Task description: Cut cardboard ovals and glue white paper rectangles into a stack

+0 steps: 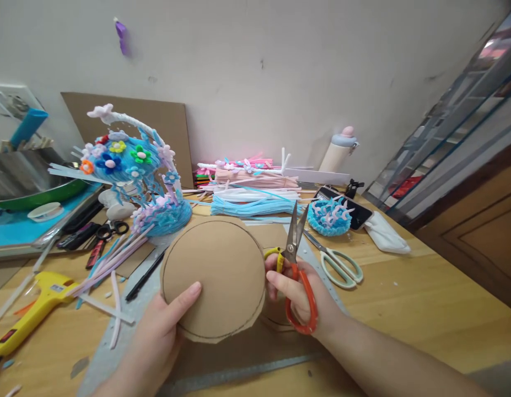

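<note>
A round cardboard disc [222, 275] with a dark circle drawn near its edge is held up by my left hand [164, 325], thumb on its face and fingers hidden behind. My right hand [300, 292] holds scissors [306, 303] with red and yellow handles, blades pointing up and slightly apart, just right of the disc. Behind and below the disc lies more cardboard [247, 353] on a grey cutting mat [102, 342].
A blue pipe-cleaner ornament with flowers [164, 218] stands left, above a yellow glue gun [32, 314]. Pipe-cleaner bundles [255, 205] lie at the back. On the right are green-handled scissors [342, 267], a blue fuzzy piece [329, 218], a phone [358, 212] and tissues [387, 234].
</note>
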`<state>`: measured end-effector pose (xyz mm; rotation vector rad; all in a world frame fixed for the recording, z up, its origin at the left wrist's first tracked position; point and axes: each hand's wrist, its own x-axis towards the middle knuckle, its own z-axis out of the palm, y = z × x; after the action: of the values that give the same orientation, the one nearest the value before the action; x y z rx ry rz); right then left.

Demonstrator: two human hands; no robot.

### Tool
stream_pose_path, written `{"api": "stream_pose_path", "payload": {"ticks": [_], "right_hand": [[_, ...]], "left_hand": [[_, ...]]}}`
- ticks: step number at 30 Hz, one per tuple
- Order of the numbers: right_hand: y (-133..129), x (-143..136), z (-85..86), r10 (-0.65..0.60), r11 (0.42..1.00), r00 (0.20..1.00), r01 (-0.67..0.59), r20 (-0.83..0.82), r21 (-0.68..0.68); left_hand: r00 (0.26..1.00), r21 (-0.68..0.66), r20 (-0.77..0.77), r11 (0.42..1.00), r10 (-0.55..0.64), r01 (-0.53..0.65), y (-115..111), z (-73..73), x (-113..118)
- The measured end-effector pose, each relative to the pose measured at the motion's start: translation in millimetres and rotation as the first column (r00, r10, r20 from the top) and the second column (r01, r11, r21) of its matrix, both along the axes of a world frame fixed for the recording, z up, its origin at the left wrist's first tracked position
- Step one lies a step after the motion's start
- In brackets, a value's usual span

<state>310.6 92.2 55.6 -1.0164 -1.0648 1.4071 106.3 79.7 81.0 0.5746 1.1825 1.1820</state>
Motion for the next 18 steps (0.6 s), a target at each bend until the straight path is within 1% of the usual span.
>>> {"api": "stream_pose_path", "payload": {"ticks": [2, 5, 7, 8, 10, 12, 14, 15, 18], "right_hand": [[2, 1, -3.1, -0.01, 0.999, 1.0, 0.01, 0.0, -0.039], [4, 2, -7.1, -0.024, 0.996, 1.0, 0.025, 0.013, -0.086], [5, 1, -8.6, -0.007, 0.994, 1.0, 0.01, 0.029, -0.11], [5, 0, -9.1, 0.009, 0.992, 0.999, -0.004, 0.039, -0.124], [5, -4, -9.9, 0.05, 0.987, 0.997, -0.04, 0.064, -0.157], [5, -7, -10.6, 0.097, 0.979, 0.991, -0.078, 0.091, -0.189], [5, -8, -10.9, 0.159, 0.969, 0.98, -0.132, 0.116, -0.211], [5, -6, -10.6, 0.197, 0.962, 0.972, -0.168, 0.126, -0.214], [5, 2, -7.4, 0.306, 0.94, 0.942, -0.276, 0.14, -0.201]], "left_hand": [[1.0, -0.039, 0.013, 0.999, -0.003, 0.003, -1, -0.3, -1], [0.996, -0.14, 0.078, 0.99, 0.035, -0.023, 4, 2.7, -13], [0.996, -0.089, 0.083, 0.996, 0.04, -0.032, 10, 5.6, -24], [0.998, -0.055, 0.047, 0.998, 0.039, -0.037, 12, 6.6, -28], [0.999, -0.033, -0.034, 0.999, -0.002, 0.0, 15, 7.1, -31], [0.992, -0.078, -0.107, 0.995, -0.068, 0.06, 15, 5.8, -28], [0.984, -0.111, -0.153, 0.991, -0.088, 0.072, 14, 4.2, -22], [0.984, -0.112, -0.165, 0.992, -0.073, 0.054, 13, 3.6, -19], [0.985, -0.091, -0.17, 0.995, 0.025, -0.041, 13, 3.4, -18]]}}
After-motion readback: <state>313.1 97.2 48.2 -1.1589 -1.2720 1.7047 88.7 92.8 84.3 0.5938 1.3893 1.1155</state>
